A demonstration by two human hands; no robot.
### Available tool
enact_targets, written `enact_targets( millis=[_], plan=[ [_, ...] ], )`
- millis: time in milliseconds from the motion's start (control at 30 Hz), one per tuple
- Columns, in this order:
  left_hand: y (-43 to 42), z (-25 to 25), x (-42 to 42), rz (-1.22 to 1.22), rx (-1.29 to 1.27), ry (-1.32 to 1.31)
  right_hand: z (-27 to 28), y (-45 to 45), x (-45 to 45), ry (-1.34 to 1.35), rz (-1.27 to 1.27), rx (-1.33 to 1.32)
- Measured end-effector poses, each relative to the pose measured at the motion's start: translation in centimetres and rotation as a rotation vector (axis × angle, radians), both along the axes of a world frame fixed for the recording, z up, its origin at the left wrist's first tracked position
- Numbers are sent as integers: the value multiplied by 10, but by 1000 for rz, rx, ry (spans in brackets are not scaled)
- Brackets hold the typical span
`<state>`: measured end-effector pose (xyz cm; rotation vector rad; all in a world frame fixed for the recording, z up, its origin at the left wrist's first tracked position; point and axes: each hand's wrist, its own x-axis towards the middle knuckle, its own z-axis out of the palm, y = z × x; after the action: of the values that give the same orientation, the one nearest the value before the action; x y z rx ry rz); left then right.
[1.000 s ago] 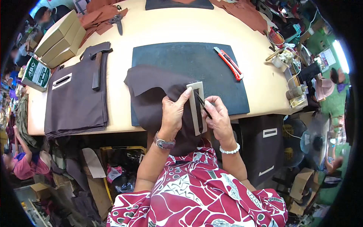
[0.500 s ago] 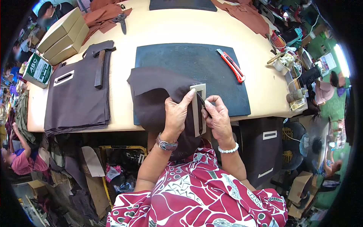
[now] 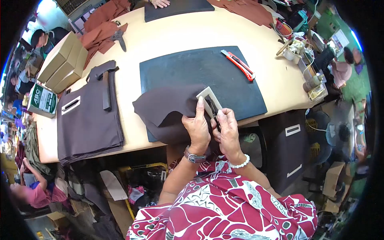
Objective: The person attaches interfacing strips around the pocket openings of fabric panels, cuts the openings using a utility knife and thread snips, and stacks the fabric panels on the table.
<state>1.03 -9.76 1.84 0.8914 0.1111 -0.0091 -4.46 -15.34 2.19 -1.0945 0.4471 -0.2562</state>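
Note:
My left hand (image 3: 197, 130) grips a dark brown fabric piece (image 3: 166, 108), with the thumb pressed on a beige rectangular frame (image 3: 206, 93) around a slot. In my right hand (image 3: 226, 130) is a slim black tool (image 3: 213, 107), pinched between thumb and fingers. Its tip lies at the slot; I cannot make out its exact kind. The fabric rests partly on a dark cutting mat (image 3: 176, 66) and partly hangs over the table edge toward my lap. Beyond my hands on the mat lies a red utility knife (image 3: 240, 67), apart from both hands.
Left on the table (image 3: 132, 136) is a stack of brown fabric pieces (image 3: 90, 128) with a hammer (image 3: 106, 92) on top. Cardboard boxes (image 3: 66, 60), an ABC box (image 3: 42, 100) and black scissors (image 3: 119, 39) stand or lie farther back. Another person's hand (image 3: 160, 3) rests on a far mat (image 3: 180, 10).
The framed slot has tilted, its top leaning left, and my right hand is closer to my left. The view has shifted. Another person's hand has appeared at the far mat.

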Motion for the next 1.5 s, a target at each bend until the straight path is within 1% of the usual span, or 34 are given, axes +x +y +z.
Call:
enact_targets(
  millis=[167, 300, 433, 633, 733, 767, 800, 833, 867, 900, 933, 1000, 1100, 1200, 1233, 1333, 1433, 1500],
  plan=[
    [4, 4, -5, -77, -18, 6, 3, 2, 7, -63, -41, 11],
    [3, 1, -3, -77, -64, -22, 3, -1, 7, -87, -38, 41],
    [2, -2, -2, -80, -56, -4, -1, -3, 8, -78, -36, 47],
    [-2, -3, 4, -101, -74, 52, -10, -6, 12, -87, -51, 162],
    [-3, -14, 18, -106, -67, 37, 11, -19, 5, -34, 45, 215],
    [-3, -16, 23, -111, -64, 41, 16, -25, 4, -27, -27, 81],
    [-2, -18, 27, -115, -60, 47, 6, -39, 6, -84, -93, -222],
    [-1, -18, 31, -132, -83, 64, 6, -57, 7, -79, -162, -563],
    [0, -18, 33, -145, -83, 71, 5, -74, 13, -87, -261, -978],
    [1, -19, 34, -159, -83, 78, 12, -87, 15, 117, -266, -1159],
    [2, -19, 34, -174, -83, 84, -8, -106, 23, 50, -345, -1363],
    [0, -26, 35, -170, -91, 94, -20, -127, 29, 132, -303, -1678],
    [1, -34, 37, -165, -102, 94, -16, -125, 34, 135, -293, -1882],
    [1, -34, 37, -171, -105, 88, 4, -105, 46, -194, -160, -1654],
    [1, -33, 37, -173, -103, 86, 11, -96, 51, -308, -55, -1602],
    [2, -34, 38, -203, -121, 121, 18, -76, 66, -523, 119, -1678],
    [2, -34, 38, -171, -97, 93, 14, -78, 78, -664, 193, -1753],
    [3, -36, 38, -180, -82, 82, 15, -79, 84, -712, 228, -1759]
  ],
)
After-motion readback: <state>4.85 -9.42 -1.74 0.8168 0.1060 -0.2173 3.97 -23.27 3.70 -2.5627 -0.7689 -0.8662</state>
